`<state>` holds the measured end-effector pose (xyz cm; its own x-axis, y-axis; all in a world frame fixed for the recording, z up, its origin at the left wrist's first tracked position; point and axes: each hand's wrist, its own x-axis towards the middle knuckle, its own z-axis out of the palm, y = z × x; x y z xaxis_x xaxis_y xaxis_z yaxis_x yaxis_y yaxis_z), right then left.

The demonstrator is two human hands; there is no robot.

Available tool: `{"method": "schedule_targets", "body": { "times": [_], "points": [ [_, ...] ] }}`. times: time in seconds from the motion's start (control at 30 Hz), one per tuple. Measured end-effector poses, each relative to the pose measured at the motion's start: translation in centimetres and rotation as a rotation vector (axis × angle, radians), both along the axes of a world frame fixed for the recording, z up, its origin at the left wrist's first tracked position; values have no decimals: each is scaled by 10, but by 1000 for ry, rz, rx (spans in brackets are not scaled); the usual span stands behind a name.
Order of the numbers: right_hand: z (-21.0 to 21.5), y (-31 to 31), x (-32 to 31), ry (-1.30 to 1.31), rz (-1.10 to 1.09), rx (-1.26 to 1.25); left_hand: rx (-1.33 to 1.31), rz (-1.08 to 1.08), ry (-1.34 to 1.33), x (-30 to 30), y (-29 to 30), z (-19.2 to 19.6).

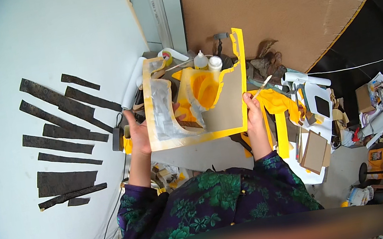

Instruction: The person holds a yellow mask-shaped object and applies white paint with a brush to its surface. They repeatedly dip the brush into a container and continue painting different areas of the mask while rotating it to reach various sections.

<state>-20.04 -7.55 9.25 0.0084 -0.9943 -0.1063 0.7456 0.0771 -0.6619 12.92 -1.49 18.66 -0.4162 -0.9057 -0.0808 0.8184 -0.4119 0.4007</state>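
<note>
Between my hands I hold up a flat cut-out panel [158, 112] with yellow edges, wavy inner outlines and smeared grey patches. My left hand [138, 134] grips its left side, thumb up along the edge; a few fingertips show through the opening from beneath. At the right edge, my right hand [252, 110] pinches the panel and also carries a thin tool [263, 86] with a pale tip, pointing up and right. Its exact kind cannot be made out. Through the opening appears a yellow, hollow-shaped object [206, 89]. Beyond stand a nozzle bottle [201, 61] and a white bottle [215, 64].
Dark strips [57, 143] hang on the white wall at left. A tape roll [168, 58] lies behind the panel. Yellow pieces [282, 135], brown boards [313, 150] and papers clutter the right side. A large brown panel [274, 6] leans at the back.
</note>
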Motion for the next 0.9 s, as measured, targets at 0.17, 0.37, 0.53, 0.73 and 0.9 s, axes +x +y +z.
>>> {"method": "schedule_targets", "body": {
  "times": [0.17, 0.37, 0.53, 0.73, 0.9],
  "points": [
    [26, 2, 29, -183, -79, -57, -417, 156, 131, -15, 9, -20],
    [18, 11, 61, -218, -99, 40, -315, 599, -551, -115, 4, -73],
    [-8, 16, 37, 26, -158, -104, -209, 868, -588, -86, -6, -41],
    [-70, -53, -21, 210, -316, 20, -318, 1074, -901, -16, 16, -24],
    [-69, -169, -17, 1342, -498, -227, -285, 1139, -1177, 3, 39, 11]
  ]
}}
